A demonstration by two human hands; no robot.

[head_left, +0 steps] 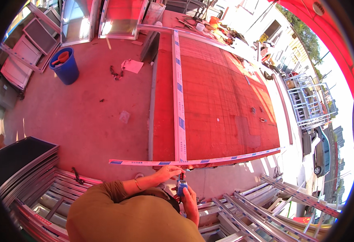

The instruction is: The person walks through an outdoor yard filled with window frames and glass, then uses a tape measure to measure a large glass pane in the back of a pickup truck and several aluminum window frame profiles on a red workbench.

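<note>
My right hand (190,201) is wrapped round a blue and black hand tool (181,187) that looks like a cordless drill. The tool points away from me, toward the table's near edge. Just left of its front end, my left hand (168,173) has its fingertips pinched together; whatever they hold is too small to make out. Both hands are close to a long film-covered metal profile (217,159) lying along the near edge. A second profile (179,97) runs from it straight across the table to a far profile (197,38).
The profiles lie on a red-topped worktable (225,105) with small tools at its right. A blue bucket (65,68) stands on the floor at left. Stacked metal frames (35,181) lie at near left, with more profiles (261,209) at near right. Glazed window frames (78,20) lean behind.
</note>
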